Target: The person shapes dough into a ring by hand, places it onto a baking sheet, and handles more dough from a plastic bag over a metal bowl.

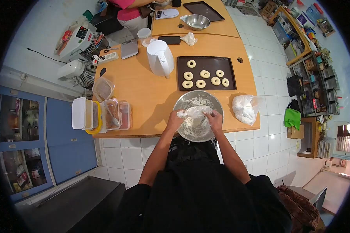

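A clear plastic bag (198,111) is stretched between my two hands, over a metal mixing bowl (218,105). My left hand (175,120) is closed on the bag's left side, and my right hand (214,120) pinches its right side. White flour (198,132) coats the inside of the bowl, and a pale mass shows partly behind the plastic. The bowl sits at the table's front edge, close against my body. Just behind it is a dark baking tray (206,64) carrying several ring-shaped pieces of dough (205,74).
A tied bag of white powder (245,110) stands right of the bowl. Plastic containers (112,113) crowd the left corner, with a white electric kettle (160,58) farther back. Beyond are a kitchen scale (129,49), a power strip (105,58) and another person (130,13) at the far table.
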A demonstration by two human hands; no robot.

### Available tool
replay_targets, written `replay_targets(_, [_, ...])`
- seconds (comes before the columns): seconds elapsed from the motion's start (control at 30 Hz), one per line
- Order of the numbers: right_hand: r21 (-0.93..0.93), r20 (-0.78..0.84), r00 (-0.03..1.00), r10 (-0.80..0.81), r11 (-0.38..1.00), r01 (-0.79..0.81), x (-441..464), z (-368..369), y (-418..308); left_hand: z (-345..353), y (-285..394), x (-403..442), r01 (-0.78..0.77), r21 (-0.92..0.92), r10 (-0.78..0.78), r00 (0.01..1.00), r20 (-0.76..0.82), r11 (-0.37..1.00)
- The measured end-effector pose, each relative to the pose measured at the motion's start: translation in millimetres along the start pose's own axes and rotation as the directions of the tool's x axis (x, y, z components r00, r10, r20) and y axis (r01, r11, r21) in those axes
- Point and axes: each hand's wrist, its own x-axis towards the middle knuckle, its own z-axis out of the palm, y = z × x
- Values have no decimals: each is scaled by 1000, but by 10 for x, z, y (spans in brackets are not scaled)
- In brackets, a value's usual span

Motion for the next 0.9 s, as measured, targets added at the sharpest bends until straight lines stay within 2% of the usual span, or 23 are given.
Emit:
replay_targets(0.07, [80, 30, 999, 30, 996, -33, -31, -75, -192, -17, 28, -5, 5, 4, -5, 1000, 7, 1000])
replay_targets(0.17, [16, 147, 988, 50, 998, -53, 24, -68, 25, -12, 61, -16, 30, 30, -29, 999, -31, 999])
replay_targets(0.23, [153, 125, 987, 98, 981, -117, 1, -54, -92, -47, 172, -22, 83, 4, -82, 993, -84, 997])
replay_targets(0.27, [220, 119, 985, 125, 964, -149, -23, -51, -145, -39, 119, 1, 82, -3, -82, 996, -46, 997])
replay_targets(0.4, [199, 160, 976, 145, 964, -176, 9, -74, -32, -60, 6, 69, 71, 12, -71, 997, 39, 997])
replay_targets(0.47, [239, 160, 976, 150, 953, -186, -32, -80, -95, -69, 58, 38, 76, -20, -76, 997, 2, 997])
replay_targets(0.53, [243, 161, 980, 120, 957, -157, -21, -79, -84, -68, 76, 59, 80, -104, -88, 993, -81, 991])
replay_targets(0.63, [240, 155, 981, 118, 959, -153, -18, -125, -85, -72, 57, 80, 71, -58, -72, 997, -18, 996])
replay_targets(0.73, [211, 122, 986, 110, 968, -134, -7, -130, -107, -64, 7, 76, 111, -164, -113, 994, -3, 980])
replay_targets(0.83, [206, 112, 990, 87, 973, -108, -18, -104, -87, -97, 94, 50, 148, -62, -153, 985, -83, 987])
replay_targets(0.9, [231, 106, 991, 82, 967, -105, -20, -110, -66, -95, 139, 68, 170, -50, -170, 985, 4, 984])
